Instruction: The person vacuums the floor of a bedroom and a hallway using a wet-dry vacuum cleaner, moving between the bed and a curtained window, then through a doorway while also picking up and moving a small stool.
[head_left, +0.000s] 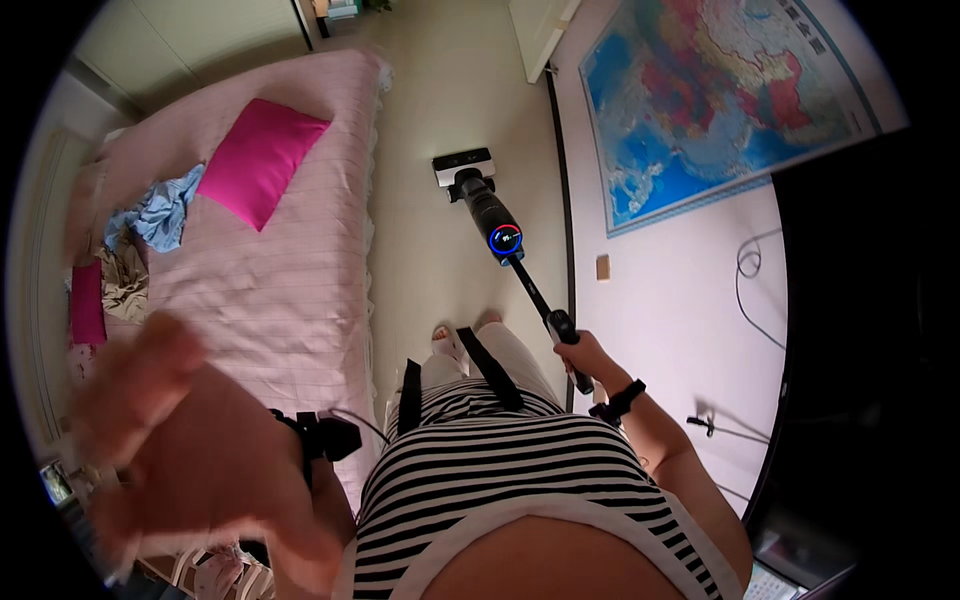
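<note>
My right hand (586, 355) is closed around the black handle (562, 328) of an upright floor washer or vacuum. Its dark body (485, 206) leans away from me, with a round display (505, 238) lit by a blue and red ring. The white and black floor head (465, 165) rests on the pale floor between the bed and the wall. My left hand (202, 450), blurred and close to the camera, is raised in front of the bed with its fingers apart. Nothing shows in it.
To the left stands a bed (300, 277) with a pink quilted cover, bearing a magenta pillow (262, 161) and crumpled blue clothing (161, 210). A map (675, 112) hangs on the right wall. Ahead is a partly visible door (536, 37). A black screen-like panel (847, 300) fills the right side.
</note>
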